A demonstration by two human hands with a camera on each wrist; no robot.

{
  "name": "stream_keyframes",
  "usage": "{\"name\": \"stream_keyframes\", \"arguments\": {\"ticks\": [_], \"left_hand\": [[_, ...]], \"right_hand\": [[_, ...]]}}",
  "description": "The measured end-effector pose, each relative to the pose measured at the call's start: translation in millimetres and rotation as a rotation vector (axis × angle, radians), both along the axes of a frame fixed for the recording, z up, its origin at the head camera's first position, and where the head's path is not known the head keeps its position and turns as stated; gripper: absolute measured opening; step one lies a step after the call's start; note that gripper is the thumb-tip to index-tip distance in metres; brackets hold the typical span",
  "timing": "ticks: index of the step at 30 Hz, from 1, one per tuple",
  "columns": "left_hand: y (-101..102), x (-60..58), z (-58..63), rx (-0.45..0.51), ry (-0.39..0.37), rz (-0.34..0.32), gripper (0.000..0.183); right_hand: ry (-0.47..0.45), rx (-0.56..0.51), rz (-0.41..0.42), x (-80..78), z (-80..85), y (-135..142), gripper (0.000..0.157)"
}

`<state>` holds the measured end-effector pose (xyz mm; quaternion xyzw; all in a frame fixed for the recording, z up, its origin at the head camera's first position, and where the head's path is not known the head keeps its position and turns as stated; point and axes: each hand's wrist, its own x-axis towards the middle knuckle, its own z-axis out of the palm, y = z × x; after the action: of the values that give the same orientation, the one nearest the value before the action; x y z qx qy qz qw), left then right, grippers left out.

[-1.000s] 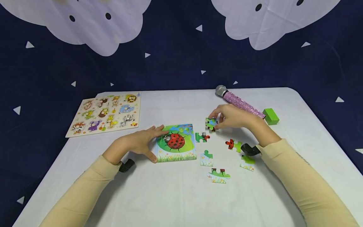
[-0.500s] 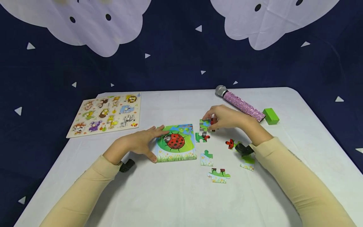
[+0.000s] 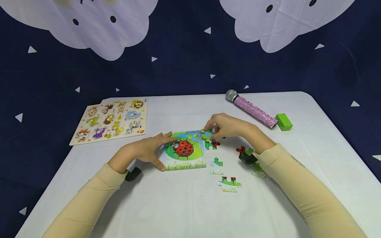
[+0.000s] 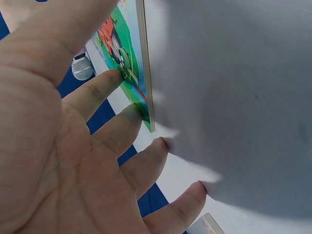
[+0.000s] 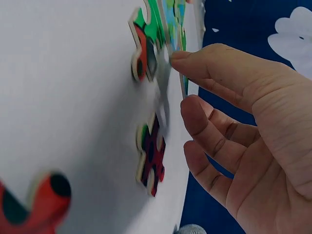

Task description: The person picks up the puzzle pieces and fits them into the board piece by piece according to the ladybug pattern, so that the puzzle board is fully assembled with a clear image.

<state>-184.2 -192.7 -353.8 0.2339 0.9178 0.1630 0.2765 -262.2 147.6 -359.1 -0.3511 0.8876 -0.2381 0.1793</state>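
A square ladybug picture board (image 3: 184,164) lies mid-table in the head view. My left hand (image 3: 146,147) rests on its left side; the fingers are spread and the thumb touches the front-left corner. In the left wrist view, the index finger lies on the picture. At the board's far right corner my right hand (image 3: 230,126) pinches a green and blue puzzle piece (image 3: 206,135) between thumb and fingers. Just in front lies a green and red puzzle piece (image 3: 211,145). A dark red puzzle piece (image 5: 152,158) lies below the right hand in the right wrist view.
Loose pieces lie nearer: a flowered corner piece (image 3: 216,167), a grassy edge piece (image 3: 230,185), and others partly behind the right wrist camera (image 3: 247,158). An animal puzzle board (image 3: 113,120) is at far left. A glittery pink microphone (image 3: 254,110) and green block (image 3: 284,122) lie at right.
My right hand has moved left with the puzzle piece, from apart to against the board's far right corner. My left hand has stayed on the board.
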Motion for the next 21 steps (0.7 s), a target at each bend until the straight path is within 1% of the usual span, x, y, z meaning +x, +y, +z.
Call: {"name": "stream_keyframes", "arguments": {"ticks": [2,8,21], "left_hand": [[-0.1,-0.1,0.1,0.003,-0.004,0.001,0.118],[-0.7,-0.1,-0.3,0.010,-0.006,0.004,0.118],[-1.3,0.5,0.3,0.012,-0.004,-0.005,0.117]], "right_hand": [[-0.003,-0.002,0.015,0.5,-1.8,-4.1,0.038],[0.032,0.010,0.064,2.3,-3.7,-15.7,0.036],[0.031,-0.008,0.102,0.9,-7.5,-31.9,0.035]]}}
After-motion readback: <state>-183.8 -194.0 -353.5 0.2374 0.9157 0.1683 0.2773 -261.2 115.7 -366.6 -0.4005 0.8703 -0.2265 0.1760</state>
